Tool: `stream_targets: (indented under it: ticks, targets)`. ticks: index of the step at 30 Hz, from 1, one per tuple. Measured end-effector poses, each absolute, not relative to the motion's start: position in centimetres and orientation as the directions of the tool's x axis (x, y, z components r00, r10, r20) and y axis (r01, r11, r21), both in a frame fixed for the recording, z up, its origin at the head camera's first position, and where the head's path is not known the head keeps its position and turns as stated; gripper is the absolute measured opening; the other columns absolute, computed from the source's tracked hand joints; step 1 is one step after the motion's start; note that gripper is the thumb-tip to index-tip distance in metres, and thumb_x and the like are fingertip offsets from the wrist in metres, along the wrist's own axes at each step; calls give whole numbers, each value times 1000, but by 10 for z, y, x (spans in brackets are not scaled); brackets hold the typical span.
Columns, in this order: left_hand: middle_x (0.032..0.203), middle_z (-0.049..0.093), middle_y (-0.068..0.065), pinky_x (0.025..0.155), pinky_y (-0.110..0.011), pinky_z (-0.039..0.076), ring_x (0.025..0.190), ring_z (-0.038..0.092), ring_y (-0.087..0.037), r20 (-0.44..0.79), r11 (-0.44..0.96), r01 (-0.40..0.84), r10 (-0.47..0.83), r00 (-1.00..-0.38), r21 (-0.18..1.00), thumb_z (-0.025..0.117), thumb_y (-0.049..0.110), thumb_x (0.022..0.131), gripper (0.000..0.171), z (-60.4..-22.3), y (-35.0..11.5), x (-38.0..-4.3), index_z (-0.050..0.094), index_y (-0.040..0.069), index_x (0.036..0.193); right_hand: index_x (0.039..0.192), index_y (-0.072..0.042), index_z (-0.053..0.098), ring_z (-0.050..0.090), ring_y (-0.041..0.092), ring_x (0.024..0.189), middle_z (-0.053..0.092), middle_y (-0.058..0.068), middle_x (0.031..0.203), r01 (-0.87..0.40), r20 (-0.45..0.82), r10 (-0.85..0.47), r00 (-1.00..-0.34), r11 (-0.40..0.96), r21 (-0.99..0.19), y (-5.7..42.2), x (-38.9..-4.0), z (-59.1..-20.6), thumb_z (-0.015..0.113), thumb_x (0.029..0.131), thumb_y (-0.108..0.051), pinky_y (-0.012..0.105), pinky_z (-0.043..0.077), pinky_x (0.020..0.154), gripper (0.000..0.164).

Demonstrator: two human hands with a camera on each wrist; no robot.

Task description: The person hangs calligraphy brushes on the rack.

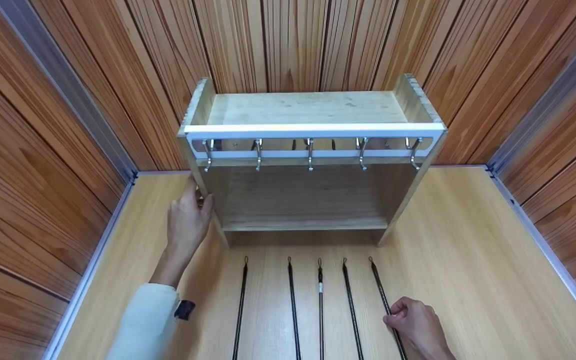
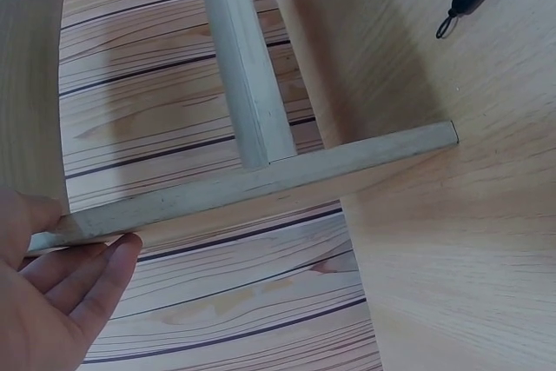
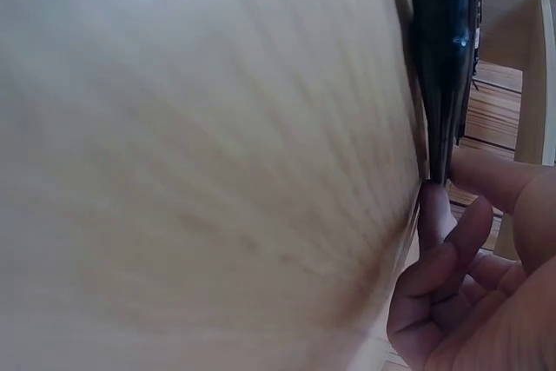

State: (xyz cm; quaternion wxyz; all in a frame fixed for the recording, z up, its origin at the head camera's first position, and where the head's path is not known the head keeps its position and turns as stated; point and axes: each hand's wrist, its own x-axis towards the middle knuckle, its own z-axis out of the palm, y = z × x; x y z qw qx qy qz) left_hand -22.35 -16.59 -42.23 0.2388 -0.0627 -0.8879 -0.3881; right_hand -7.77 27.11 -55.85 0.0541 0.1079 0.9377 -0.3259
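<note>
item one, left hand: pinching the side panel of the wooden rack, thumb and fingers on opposite faces. the hold appears adequate for steadying; it should be light but firm, so that the rack, upright on the table, does not shift or tip.

item two, right hand: thumb and finger pinching the rightmost black rod, apart from its loop. the rod is in front of the rack, loop end toward it (whether it is lifted at all cannot be determined). a pinch nearer the loop would, in judgement, give finer control of that end; gripped as found, the slim rod may swing or twist.

item three, surroundings: four other rods lie alongside, apart from one another. any lift should rise straight, clear of the nearest neighbour. the metal hooks on the white rail project forward; clearance there is advisable.
</note>
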Motion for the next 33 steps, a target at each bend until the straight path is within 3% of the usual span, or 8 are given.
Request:
stream_targets:
  ticks: [9, 14, 25, 33]
  targets:
    - [128, 58, -31, 81, -53, 54, 109, 62, -44, 453, 688, 275, -89, -887, 672, 60, 4, 99, 54, -421, -164, -222, 39, 1, 149, 79, -8, 66, 55, 13, 59, 59, -5, 64, 235, -146, 184, -972, 723, -650, 270, -77, -550, 82, 74, -8, 30, 45, 56, 16]
    - [128, 58, -30, 82, -53, 54, 110, 62, -44, 445, 690, 260, -101, -890, 675, 60, 5, 99, 55, -422, -163, -221, 39, 2, 149, 80, -8, 67, 52, 12, 56, 58, -6, 63, 183, -65, 186, -980, 740, -648, 272, -81, -537, 80, 74, -7, 25, 41, 50, 14]
    - [133, 54, -30, 85, -51, 54, 114, 59, -45, 406, 691, 225, -108, -907, 687, 59, 4, 100, 52, -422, -162, -221, 40, 0, 148, 89, -5, 69, 56, 13, 58, 63, -4, 68, 115, 34, 184, -982, 739, -664, 271, -94, -499, 80, 81, -11, 25, 42, 52, 14]
    - [114, 63, -34, 69, -50, 58, 100, 67, -42, 479, 708, 273, -105, -871, 651, 61, 2, 97, 46, -423, -161, -224, 47, -5, 141, 94, -3, 69, 53, 13, 55, 64, -2, 71, 47, 129, 183, -975, 733, -679, 270, -102, -469, 79, 83, -11, 23, 39, 47, 17]
